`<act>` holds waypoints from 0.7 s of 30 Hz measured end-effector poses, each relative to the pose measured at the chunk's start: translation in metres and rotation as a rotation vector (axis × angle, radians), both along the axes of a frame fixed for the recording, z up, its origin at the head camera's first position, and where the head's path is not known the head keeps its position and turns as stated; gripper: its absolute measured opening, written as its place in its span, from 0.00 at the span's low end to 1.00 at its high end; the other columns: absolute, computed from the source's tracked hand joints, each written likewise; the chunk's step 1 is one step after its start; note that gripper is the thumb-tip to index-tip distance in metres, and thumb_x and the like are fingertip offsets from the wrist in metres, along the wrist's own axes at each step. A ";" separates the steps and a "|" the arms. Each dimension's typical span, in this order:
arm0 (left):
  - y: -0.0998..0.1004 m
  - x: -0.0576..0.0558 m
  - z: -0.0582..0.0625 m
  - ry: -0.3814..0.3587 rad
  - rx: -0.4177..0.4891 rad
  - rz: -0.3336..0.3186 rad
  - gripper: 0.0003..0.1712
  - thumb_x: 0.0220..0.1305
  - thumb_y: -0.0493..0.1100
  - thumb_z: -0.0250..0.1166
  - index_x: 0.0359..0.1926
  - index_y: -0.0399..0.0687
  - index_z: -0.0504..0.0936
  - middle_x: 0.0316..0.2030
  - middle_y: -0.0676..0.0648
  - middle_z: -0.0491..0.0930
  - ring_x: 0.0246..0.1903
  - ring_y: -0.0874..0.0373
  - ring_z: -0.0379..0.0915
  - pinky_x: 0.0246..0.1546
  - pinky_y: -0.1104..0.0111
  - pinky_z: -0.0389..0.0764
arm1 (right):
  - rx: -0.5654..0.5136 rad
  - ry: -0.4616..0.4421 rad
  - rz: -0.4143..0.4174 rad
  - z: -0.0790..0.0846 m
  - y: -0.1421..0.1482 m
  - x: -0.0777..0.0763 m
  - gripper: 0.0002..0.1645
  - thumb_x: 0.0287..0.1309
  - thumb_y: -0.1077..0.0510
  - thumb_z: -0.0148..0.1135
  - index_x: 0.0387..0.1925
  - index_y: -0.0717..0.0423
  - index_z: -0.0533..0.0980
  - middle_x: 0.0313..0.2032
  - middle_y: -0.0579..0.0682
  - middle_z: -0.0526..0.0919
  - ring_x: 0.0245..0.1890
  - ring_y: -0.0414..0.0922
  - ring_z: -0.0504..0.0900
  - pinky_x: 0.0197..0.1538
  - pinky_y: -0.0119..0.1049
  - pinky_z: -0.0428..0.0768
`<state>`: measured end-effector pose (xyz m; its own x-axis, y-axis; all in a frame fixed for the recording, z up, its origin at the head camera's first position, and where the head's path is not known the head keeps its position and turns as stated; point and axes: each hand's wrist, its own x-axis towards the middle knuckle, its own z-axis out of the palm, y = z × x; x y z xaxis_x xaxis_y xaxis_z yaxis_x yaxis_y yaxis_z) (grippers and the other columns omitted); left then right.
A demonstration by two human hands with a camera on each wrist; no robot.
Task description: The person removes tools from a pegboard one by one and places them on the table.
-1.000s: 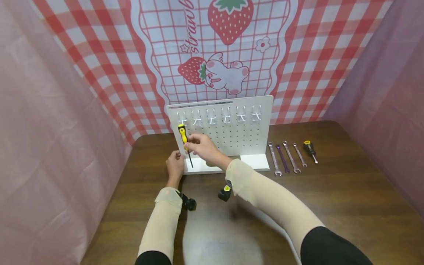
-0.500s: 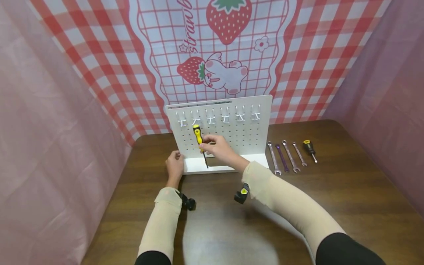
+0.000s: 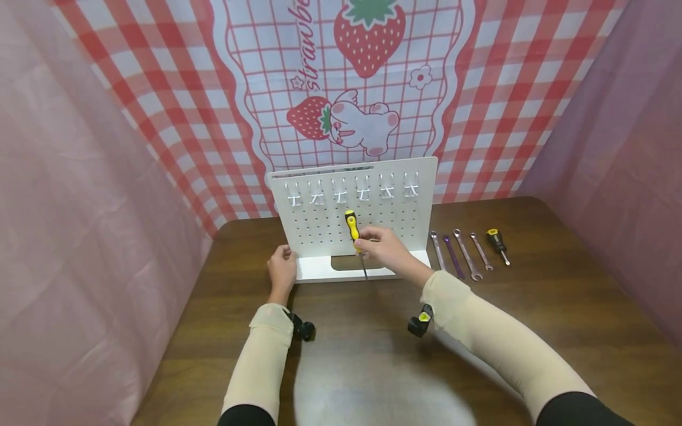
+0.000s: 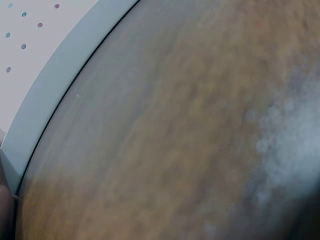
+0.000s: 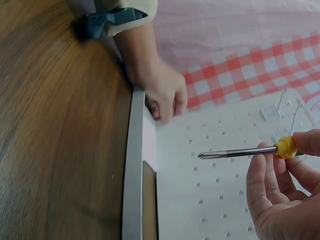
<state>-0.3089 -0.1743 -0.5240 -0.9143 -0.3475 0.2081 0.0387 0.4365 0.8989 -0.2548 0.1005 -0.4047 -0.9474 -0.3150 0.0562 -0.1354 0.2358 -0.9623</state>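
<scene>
My right hand [image 3: 388,249] pinches a yellow-and-black screwdriver [image 3: 352,225] by the lower handle, in front of the white pegboard [image 3: 410,236]. The shaft points down, and the right wrist view shows a cross-shaped tip on the metal shaft [image 5: 235,153]. My left hand [image 3: 282,272] grips the lower left edge of the pegboard stand, its fingers curled there in the right wrist view. In the left wrist view only a bit of that hand shows beside the stand's base edge [image 4: 55,75]. A row of several double wire hooks [image 3: 340,194] runs along the top of the board.
Right of the pegboard several wrenches lie side by side, among them a purple one [image 3: 454,256] and a silver one [image 3: 467,254]. Beyond them lies a stubby black-and-yellow screwdriver [image 3: 496,241]. A checked strawberry cloth [image 3: 490,118] hangs behind the wooden table [image 3: 362,367].
My right hand has carried the screwdriver rightward and slightly lower, from the board's left side to its middle. The left hand has kept its place at the pegboard's edge.
</scene>
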 end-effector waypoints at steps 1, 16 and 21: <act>0.000 0.000 0.000 0.002 -0.001 -0.001 0.12 0.66 0.33 0.63 0.48 0.30 0.82 0.44 0.33 0.84 0.47 0.41 0.81 0.53 0.53 0.79 | 0.015 0.000 -0.005 -0.002 0.004 0.000 0.16 0.70 0.57 0.59 0.51 0.66 0.78 0.44 0.64 0.83 0.47 0.63 0.83 0.48 0.50 0.84; 0.001 0.002 0.002 0.009 0.007 0.001 0.12 0.66 0.32 0.63 0.48 0.30 0.82 0.43 0.33 0.84 0.46 0.40 0.81 0.53 0.53 0.79 | 0.019 -0.038 -0.080 -0.008 0.042 0.001 0.24 0.70 0.57 0.59 0.57 0.73 0.73 0.46 0.67 0.83 0.46 0.66 0.83 0.50 0.49 0.84; 0.001 0.002 0.002 0.003 0.011 -0.001 0.12 0.66 0.33 0.63 0.48 0.30 0.82 0.44 0.33 0.84 0.47 0.41 0.81 0.54 0.53 0.79 | 0.025 -0.050 -0.115 -0.012 0.055 0.000 0.24 0.69 0.56 0.60 0.57 0.72 0.74 0.51 0.72 0.80 0.45 0.64 0.84 0.50 0.45 0.84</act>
